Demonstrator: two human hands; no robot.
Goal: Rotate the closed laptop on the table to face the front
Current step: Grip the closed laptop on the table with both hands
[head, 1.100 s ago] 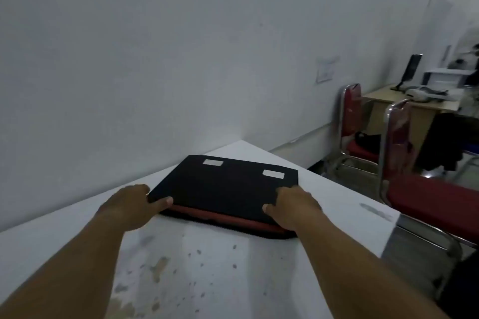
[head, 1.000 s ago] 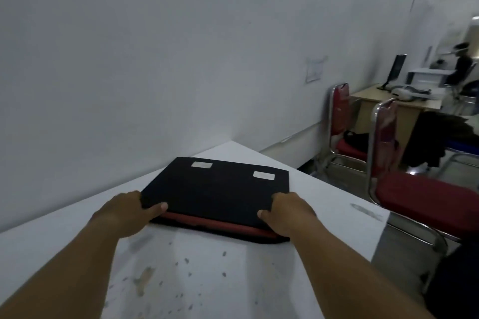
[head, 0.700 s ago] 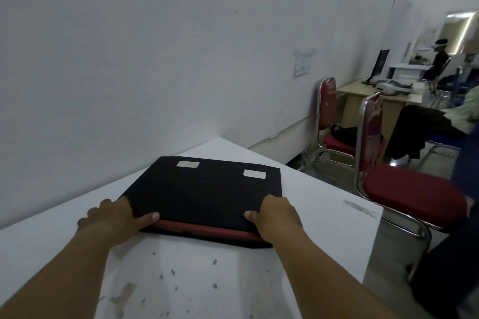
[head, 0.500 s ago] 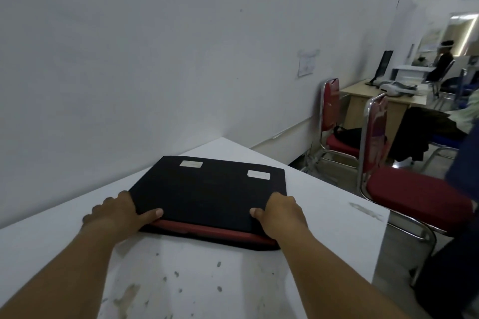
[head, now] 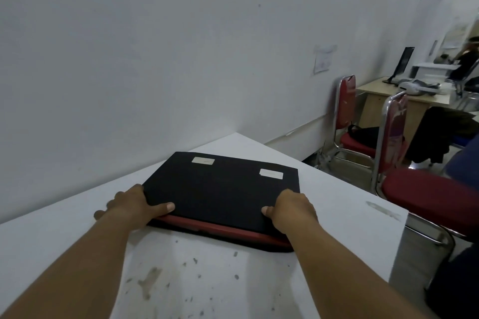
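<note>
Both hands, left hand [head: 133, 206] and right hand [head: 291, 208], still grip the closed laptop [head: 220, 189] by its near corners; it has barely turned, so the rotation remains ahead.

An office: beyond the right hand [head: 291, 211], red chairs [head: 425, 189] line a white wall [head: 155, 59], with a wooden desk [head: 404, 101], monitor [head: 403, 65] and posted notice [head: 323, 58] farther off.

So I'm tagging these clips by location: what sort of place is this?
Probably an office or workroom: a wooden desk with a monitor, red chrome-framed chairs, and a plain white table holding a closed laptop.
</note>
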